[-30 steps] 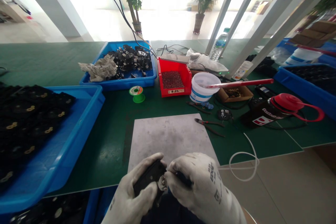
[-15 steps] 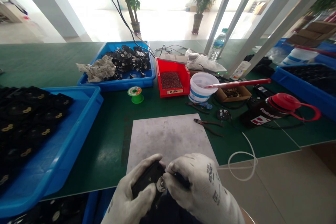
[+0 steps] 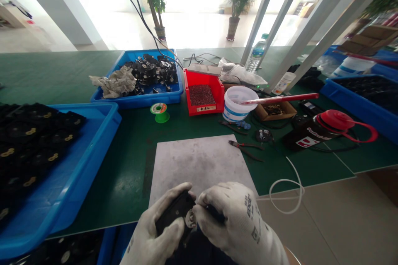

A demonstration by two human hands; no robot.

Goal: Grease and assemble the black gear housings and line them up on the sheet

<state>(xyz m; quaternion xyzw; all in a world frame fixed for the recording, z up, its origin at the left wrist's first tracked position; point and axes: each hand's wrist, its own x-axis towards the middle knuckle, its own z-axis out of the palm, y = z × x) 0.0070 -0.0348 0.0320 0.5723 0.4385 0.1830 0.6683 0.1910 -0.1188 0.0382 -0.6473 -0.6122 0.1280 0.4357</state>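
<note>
Step in hand, we judge: close 2-handed work on black flat housing (image 3: 174, 212), at silver-col. round metal fitting (image 3: 190, 218) on its R side. Next move prob. calls for steady L hold, fine R control. L to R: our white-gloved L hand (image 3: 154, 232), fingers part-bent, gripping housing, thumb on near face, by near edge of grey-white flat sheet (image 3: 200, 163). Our white-gloved R hand (image 3: 234, 212), fingers curled tight round dark obj. (image 3: 217, 214), mostly hidden, can't ID; fingertips right by fitting, contact unclear.

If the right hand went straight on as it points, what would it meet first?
Probably the black part held in the left hand; whether the right hand touches it is unclear.
</note>
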